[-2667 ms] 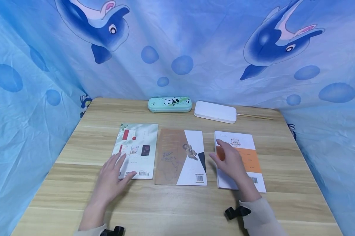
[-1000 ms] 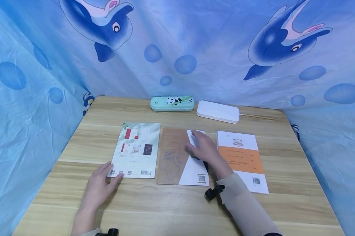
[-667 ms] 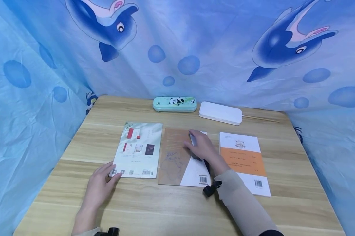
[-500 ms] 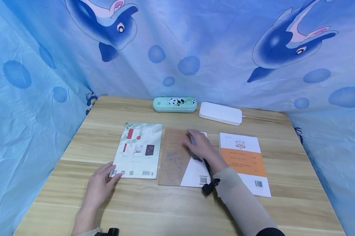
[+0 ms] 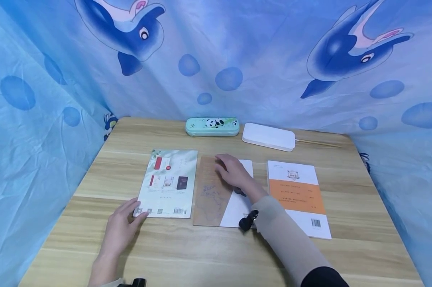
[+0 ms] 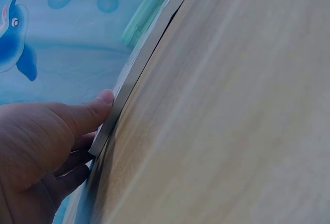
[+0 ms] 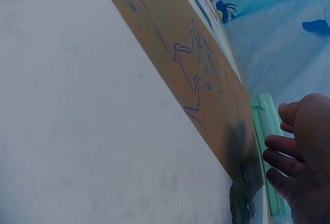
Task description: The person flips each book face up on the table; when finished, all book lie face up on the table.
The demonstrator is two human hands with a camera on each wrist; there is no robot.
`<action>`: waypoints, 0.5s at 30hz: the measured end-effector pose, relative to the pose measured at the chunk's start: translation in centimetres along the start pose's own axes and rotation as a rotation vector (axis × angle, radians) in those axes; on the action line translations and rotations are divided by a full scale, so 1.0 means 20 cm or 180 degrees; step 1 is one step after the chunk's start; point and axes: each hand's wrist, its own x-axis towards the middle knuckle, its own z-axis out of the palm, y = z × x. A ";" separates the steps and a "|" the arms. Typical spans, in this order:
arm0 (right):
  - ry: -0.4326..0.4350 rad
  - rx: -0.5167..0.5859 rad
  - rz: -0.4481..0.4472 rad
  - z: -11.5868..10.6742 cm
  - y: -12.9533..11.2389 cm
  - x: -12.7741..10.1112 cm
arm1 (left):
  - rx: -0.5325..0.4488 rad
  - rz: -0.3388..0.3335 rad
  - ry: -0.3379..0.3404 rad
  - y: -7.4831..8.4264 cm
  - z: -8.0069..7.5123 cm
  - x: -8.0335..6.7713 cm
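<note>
Left to right. Your left hand sits at the near left corner of the green-white book. In the left wrist view the thumb presses the book's edge and the other fingers curl under that corner, so it pinches the corner lightly. The book lies flat on the wooden table.

Next, the brown-and-white book lies flat in the middle, just beside the green one, long axis running away from you. Your right hand rests palm down on its far half, fingers relaxed and spread toward the far left corner, gripping nothing. The right wrist view shows the fingers loosely bent above the cover. Whether they touch it is hard to tell. This book lies directly under your right hand, and your right arm crosses its near right corner, so the right hand is plainly the nearer one.

Further right, the orange-banded book lies flat, parallel, a small gap from the middle book, untouched.

Behind the books, well apart from both hands: a green panda pencil case, a white flat box and a thin wooden stick by the blue dolphin cloth. Nothing stands between your right hand and the middle book.
</note>
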 end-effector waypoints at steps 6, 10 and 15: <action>-0.0112 -0.0121 -0.0040 0.03 -0.01 0.05 | -0.0005 -0.0057 0.0015 0.01 0.00 -0.01; -0.0137 -0.0131 0.0019 0.05 -0.01 0.07 | -0.0014 0.0007 0.0086 0.00 0.01 -0.01; -0.0128 -0.0163 0.0039 0.06 -0.02 0.11 | -0.0025 0.0018 0.0084 0.01 0.01 0.00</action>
